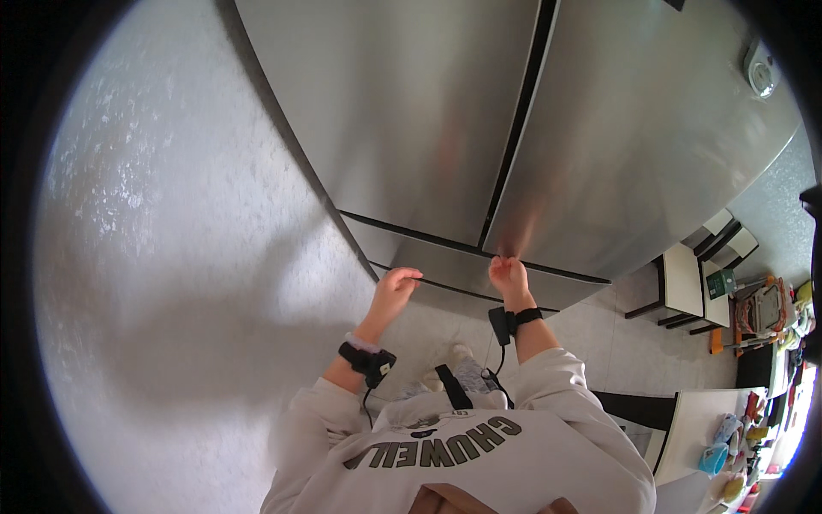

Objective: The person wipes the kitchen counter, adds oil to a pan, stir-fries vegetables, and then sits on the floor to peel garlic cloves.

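A large stainless-steel refrigerator (pixel 411 128) with two upper doors and lower drawers stands before me. My right hand (pixel 508 275) is at the bottom edge of the right upper door (pixel 597 141), near the central gap, its fingers curled; whether they grip the edge is hard to tell. My left hand (pixel 398 289) is in front of the lower drawers (pixel 443 263), fingers bent, with nothing visible in it. Black straps with small devices and cables sit on both wrists.
A pale wall (pixel 160 225) runs close along the left. At the right are white stools (pixel 684 276) with dark legs, a green box (pixel 720 283), and a white table (pixel 700 430) with a blue container (pixel 713 459) and other items. Tiled floor (pixel 591 334) shows below.
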The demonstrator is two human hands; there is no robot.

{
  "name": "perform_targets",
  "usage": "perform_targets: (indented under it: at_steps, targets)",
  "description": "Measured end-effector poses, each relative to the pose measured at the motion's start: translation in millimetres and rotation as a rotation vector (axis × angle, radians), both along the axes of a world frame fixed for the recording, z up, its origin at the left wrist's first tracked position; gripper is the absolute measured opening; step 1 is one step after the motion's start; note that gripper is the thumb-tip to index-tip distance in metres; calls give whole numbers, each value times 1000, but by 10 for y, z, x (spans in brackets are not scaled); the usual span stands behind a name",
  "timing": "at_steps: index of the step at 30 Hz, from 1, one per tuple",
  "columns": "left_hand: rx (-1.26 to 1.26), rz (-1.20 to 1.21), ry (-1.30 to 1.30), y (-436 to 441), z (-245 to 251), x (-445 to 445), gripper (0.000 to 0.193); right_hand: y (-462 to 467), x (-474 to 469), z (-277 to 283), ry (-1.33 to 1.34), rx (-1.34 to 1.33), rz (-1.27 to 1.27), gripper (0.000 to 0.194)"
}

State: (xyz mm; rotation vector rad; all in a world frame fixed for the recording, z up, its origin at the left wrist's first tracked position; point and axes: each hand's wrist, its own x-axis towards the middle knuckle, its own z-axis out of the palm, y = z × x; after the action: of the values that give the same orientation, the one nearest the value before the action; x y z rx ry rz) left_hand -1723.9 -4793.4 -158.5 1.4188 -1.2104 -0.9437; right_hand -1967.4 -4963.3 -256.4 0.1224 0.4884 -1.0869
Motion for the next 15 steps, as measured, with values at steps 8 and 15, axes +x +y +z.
perform_targets:
  at_steps: [8, 15]
  targets:
    - [212, -119, -139, -680, -446, -143, 32, 1060, -575, -156, 225, -16, 86, 19]
    - [153, 177, 117, -1379, -988, -431, 67, 2251, -1669, 61, 618, -16, -148, 24]
